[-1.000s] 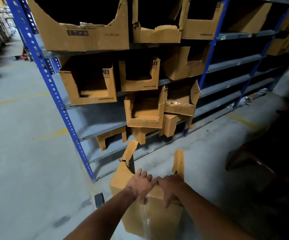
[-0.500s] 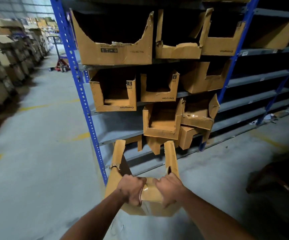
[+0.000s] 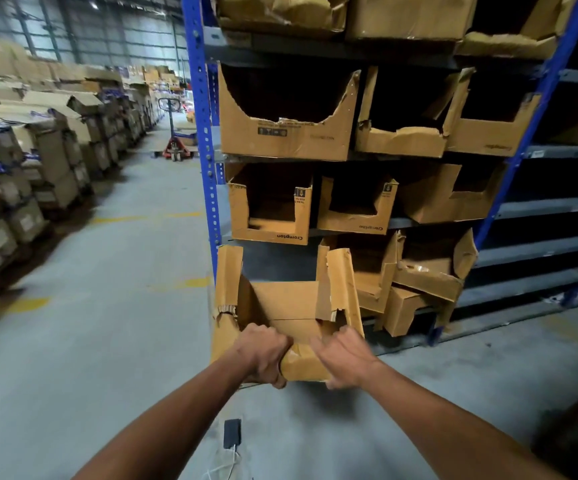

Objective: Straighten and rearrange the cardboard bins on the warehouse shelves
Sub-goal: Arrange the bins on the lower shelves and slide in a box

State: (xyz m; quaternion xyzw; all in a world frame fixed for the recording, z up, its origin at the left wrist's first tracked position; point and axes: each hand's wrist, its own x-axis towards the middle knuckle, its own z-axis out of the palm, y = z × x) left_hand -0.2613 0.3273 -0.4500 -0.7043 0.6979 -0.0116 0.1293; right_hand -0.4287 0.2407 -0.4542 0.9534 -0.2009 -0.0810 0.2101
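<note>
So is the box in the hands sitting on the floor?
No, both the left hand and right hand hold the box up off the floor.

The bin (image 3: 280, 306) is matt brown cardboard with torn, ragged edges; the shelf upright (image 3: 201, 133) is glossy blue perforated metal; the floor (image 3: 107, 341) is smooth grey concrete.

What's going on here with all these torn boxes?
A person is tidying cardboard bins on a warehouse rack. Both hands, the left hand and the right hand, grip the near edge of a torn cardboard bin held up in front of the blue shelf upright. Other ragged bins sit crookedly on the shelves.
</note>
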